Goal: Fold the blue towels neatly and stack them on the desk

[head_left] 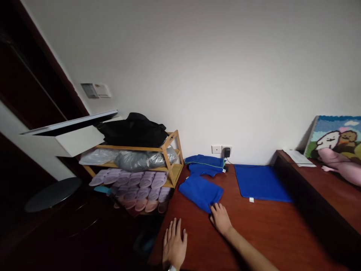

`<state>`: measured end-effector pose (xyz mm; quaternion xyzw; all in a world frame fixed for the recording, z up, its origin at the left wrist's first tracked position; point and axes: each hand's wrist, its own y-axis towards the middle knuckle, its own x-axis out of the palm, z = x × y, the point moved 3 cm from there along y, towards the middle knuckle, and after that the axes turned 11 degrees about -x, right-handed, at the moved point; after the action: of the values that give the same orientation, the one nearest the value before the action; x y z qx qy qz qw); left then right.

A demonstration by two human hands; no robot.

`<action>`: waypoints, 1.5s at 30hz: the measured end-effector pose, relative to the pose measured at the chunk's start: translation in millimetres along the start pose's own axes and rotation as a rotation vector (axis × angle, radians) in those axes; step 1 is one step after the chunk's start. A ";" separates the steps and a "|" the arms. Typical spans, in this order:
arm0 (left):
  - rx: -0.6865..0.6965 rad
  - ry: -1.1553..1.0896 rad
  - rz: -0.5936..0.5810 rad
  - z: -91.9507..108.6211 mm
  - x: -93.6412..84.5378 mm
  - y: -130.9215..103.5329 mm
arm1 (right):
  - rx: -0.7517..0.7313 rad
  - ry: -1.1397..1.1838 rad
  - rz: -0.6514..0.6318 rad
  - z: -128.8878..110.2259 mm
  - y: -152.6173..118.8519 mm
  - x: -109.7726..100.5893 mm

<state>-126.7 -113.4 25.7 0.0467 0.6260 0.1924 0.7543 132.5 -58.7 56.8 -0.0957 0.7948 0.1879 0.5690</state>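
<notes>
Flat near the left edge of the reddish-brown table [265, 233], my left hand [175, 244] is open, its fingers stretched forward, holding nothing. My right hand [221, 219] has its fingers bent and closed on the near corner of a folded blue cloth [200, 191]. Behind that cloth lies more bunched blue cloth [204, 162] with a green edge, close to the wall. To the right, a second blue cloth [262, 182] is spread flat, with a small white label on its front edge.
A wooden rack [169, 158] at left carries a black bag [134, 130], plastic-wrapped items and rows of lilac slippers [141, 180]. A black plug [226, 152] sits in the wall socket. On the raised ledge at right are papers [299, 157], a pink plush toy [341, 165] and a picture [335, 131].
</notes>
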 end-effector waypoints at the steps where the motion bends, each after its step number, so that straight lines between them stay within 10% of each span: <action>1: 0.002 0.003 0.004 0.8 -0.7 0.4 | -0.013 -0.001 0.013 -7.1 -23.6 3.2; 7: 0.005 0.031 -0.013 9.3 -7.4 2.3 | 0.062 0.067 -0.068 -36.9 -147.9 1.1; 11: 0.000 0.018 -0.019 13.5 -12.4 1.3 | 0.056 0.198 -0.069 -44.0 -183.9 -20.4; 21: -0.013 0.010 -0.003 11.6 -9.6 2.1 | 0.395 0.198 0.106 31.6 -121.0 -36.6; 27: -0.014 -0.010 -0.008 11.3 -10.5 1.6 | 0.418 0.398 0.072 34.7 -102.3 -23.1; 36: -0.017 -0.004 -0.028 12.1 -11.6 2.1 | 0.421 0.563 0.190 21.0 -129.5 -28.7; 45: -0.094 -0.186 -0.074 17.6 -34.8 6.9 | 0.473 1.047 0.696 1.6 -193.8 -45.0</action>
<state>-116.3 -116.1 63.9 0.0058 0.5448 0.1884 0.8171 219.8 -237.4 61.9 0.2150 0.9702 0.1100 0.0202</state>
